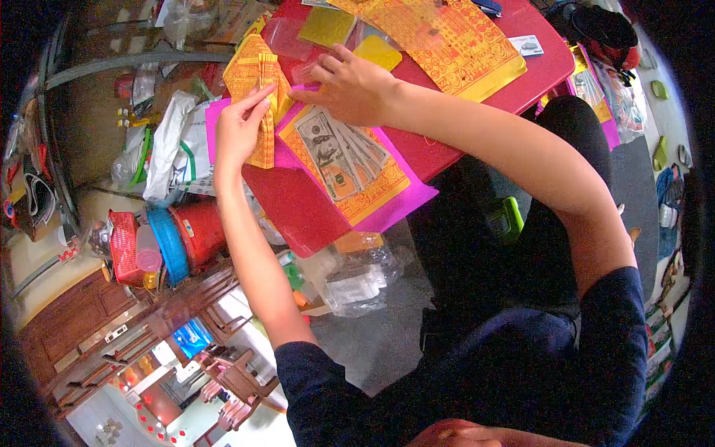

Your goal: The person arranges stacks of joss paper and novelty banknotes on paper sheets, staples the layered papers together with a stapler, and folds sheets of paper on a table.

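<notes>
The left hand (240, 136) pinches a narrow, pleated strip of yellow-orange paper with red print (266, 155) between thumb and forefinger, closed on it near its upper part. The strip stands out over the left side of the glossy red tabletop (287, 216), in front of a wider orange-printed yellow sheet (249, 65). The right hand (354, 88) is loosely spread, its fingers bent and its thumb reaching out to the left beside the strip; whether the thumb presses on anything I cannot tell.

Just below the right hand lies a bright magenta paper sheet (406, 207), bearing a yellow printed sheet (372, 200) and a fan of grey banknote-like papers (350, 156). Large yellow sheets with orange patterns (454, 48) cover the table's far side, near a small white card (526, 46).

Left of the table are a crumpled white plastic bag (167, 149), a round blue tub (165, 242) and a red plastic basket (125, 242); brown wooden furniture (82, 309) stands beyond.
</notes>
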A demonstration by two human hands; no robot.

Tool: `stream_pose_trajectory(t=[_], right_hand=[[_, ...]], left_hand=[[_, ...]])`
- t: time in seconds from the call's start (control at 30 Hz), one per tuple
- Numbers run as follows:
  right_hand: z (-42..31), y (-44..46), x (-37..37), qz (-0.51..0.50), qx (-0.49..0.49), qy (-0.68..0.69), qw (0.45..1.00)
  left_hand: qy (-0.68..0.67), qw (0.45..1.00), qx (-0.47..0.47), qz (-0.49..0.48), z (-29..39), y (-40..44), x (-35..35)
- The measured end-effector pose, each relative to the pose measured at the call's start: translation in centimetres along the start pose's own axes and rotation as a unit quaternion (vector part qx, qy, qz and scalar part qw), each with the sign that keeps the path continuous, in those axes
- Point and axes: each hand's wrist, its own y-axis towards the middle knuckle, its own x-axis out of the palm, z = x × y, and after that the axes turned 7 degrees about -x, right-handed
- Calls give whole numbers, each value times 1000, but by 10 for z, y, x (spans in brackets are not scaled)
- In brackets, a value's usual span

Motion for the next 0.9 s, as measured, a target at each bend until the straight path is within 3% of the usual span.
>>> stream_pose_trajectory(t=[0.9], right_hand=[[0, 0, 5, 21, 1, 0, 1000]], left_hand=[[32, 999, -2, 1, 3, 0, -2]])
